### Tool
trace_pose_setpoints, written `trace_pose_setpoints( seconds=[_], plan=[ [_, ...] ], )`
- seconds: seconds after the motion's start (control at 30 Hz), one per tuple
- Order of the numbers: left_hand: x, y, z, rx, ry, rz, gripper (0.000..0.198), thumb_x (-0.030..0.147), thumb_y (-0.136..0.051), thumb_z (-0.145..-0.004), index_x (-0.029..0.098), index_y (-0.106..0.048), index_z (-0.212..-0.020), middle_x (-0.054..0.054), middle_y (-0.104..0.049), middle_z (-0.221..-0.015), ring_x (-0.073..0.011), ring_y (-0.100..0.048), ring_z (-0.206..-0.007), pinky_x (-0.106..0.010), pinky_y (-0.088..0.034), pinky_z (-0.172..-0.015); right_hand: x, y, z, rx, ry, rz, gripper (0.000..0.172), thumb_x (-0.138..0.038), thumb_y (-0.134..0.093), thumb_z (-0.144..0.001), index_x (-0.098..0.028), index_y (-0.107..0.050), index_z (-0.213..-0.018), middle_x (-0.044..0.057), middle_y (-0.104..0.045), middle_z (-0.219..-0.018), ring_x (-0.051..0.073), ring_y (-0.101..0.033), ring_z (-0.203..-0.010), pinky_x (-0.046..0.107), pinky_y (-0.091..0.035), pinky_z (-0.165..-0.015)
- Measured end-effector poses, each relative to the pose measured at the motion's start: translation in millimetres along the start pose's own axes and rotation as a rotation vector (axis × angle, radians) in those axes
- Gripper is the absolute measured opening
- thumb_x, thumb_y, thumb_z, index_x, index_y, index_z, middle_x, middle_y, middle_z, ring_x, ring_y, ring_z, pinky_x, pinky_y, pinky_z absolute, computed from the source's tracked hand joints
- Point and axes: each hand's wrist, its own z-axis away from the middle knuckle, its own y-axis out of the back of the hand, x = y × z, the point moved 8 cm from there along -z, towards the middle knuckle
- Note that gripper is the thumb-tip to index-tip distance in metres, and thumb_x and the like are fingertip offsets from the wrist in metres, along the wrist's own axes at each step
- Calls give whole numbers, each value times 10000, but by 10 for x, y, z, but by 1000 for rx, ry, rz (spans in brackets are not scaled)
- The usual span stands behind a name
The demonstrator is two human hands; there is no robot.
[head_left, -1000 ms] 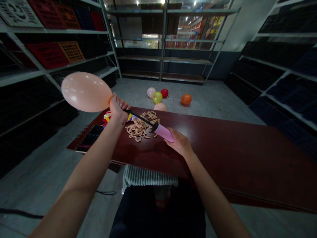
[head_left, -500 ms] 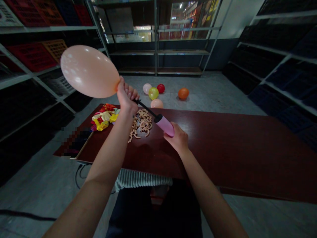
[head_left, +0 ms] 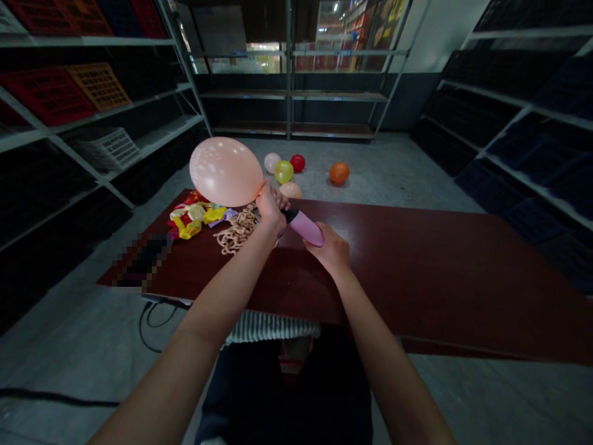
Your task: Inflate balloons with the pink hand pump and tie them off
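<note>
A peach balloon [head_left: 226,172], inflated and round, points up and left from my left hand [head_left: 272,207], whose fingers close around its neck and the black front end of a balloon pump. My right hand [head_left: 330,248] grips the rear of the pink balloon pump [head_left: 306,228]. Little of the pump's black rod shows between the hands; my left hand hides the nozzle. Below the balloon lie a pile of tan curled pieces [head_left: 235,232] and a heap of uninflated balloons [head_left: 194,216] in yellow, cream, red and purple.
The dark red table [head_left: 417,266] stretches to the right. On the floor behind it lie an orange balloon [head_left: 340,173], a red balloon [head_left: 298,163], a yellow-green balloon [head_left: 284,172] and paler ones. Shelves with crates [head_left: 99,85] stand along the sides. A pixelated patch covers the table's left corner.
My left hand has moved right and down toward my right hand, bringing the balloon along. The pump's black rod has slid into the pink body. My right hand has stayed nearly in place.
</note>
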Motion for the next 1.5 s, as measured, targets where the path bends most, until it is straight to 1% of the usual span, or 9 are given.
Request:
trace_pose_setpoints(
  seconds=[0.2, 0.33, 0.5, 0.63, 0.8, 1.03, 1.2, 1.37, 1.5],
  plan=[
    [402, 371, -33, 118, -82, 64, 487, 256, -486, -1017, 204, -268, -585, 79, -215, -409, -72, -210, -313, -236, -190, -362, -228, -77, 51, -67, 199, 54, 483, -407, -701, -860, -222, -604, -1295, 85, -741, -1136, 252, -710, -973, 332, -531, -778],
    [708, 621, -52, 172, -98, 84, 491, 268, -494, -1004, 204, -254, -581, 80, -214, -419, -72, -210, -318, -236, -189, -369, -305, -103, 101, -101, 270, 99, 475, -396, -705, -869, -231, -597, -1301, 78, -741, -1120, 243, -707, -985, 325, -528, -799],
    [1160, 831, -96, 170, -143, 63, 522, 322, -528, -989, 203, -220, -585, 81, -206, -418, -71, -200, -319, -231, -205, -377, -350, -124, 146, -131, 318, 123, 498, -401, -705, -877, -228, -578, -1327, 87, -733, -1161, 250, -707, -1002, 336, -533, -828],
    [1524, 820, -83, 162, -158, 52, 525, 329, -510, -1004, 204, -211, -591, 73, -212, -411, -73, -208, -313, -235, -220, -377, -405, -124, 150, -160, 352, 76, 512, -385, -716, -871, -211, -566, -1329, 93, -729, -1186, 254, -712, -1012, 355, -544, -857],
    [1719, 520, 13, 135, -173, 37, 525, 366, -464, -1048, 199, -201, -625, 80, -194, -400, -66, -184, -316, -218, -190, -373, -414, -102, 130, -140, 337, 0, 518, -372, -722, -860, -202, -562, -1323, 97, -733, -1179, 259, -720, -1014, 368, -564, -850],
    [1474, -160, 102, -61, -259, -25, 538, 412, -461, -1063, 197, -227, -629, 66, -202, -432, -66, -184, -344, -244, -167, -390, -134, -51, 69, -5, 130, 13, 510, -341, -715, -826, -192, -585, -1296, 118, -741, -1144, 291, -729, -963, 398, -570, -821],
    [1122, -586, 124, -161, -231, -116, 536, 422, -478, -1056, 207, -229, -632, 75, -162, -449, -58, -149, -361, -256, -126, -418, -18, -49, 44, 20, 57, -61, 514, -347, -692, -831, -227, -561, -1313, 92, -739, -1150, 290, -728, -962, 400, -573, -801],
    [462, -654, 147, -150, -101, -113, 571, 480, -656, -949, 212, -256, -641, 83, -164, -479, -37, -163, -353, -249, -121, -420, 32, -32, 35, 40, 15, -93, 496, -374, -676, -839, -212, -555, -1293, 99, -743, -1131, 291, -730, -943, 381, -562, -754],
    [38, -543, 198, -129, -13, -134, 529, 405, -610, -984, 207, -267, -632, 82, -154, -459, -49, -164, -322, -233, -98, -382, 78, -9, 37, 62, -21, -82, 480, -369, -677, -831, -206, -571, -1269, 101, -748, -1102, 293, -730, -929, 378, -553, -739]
  ],
)
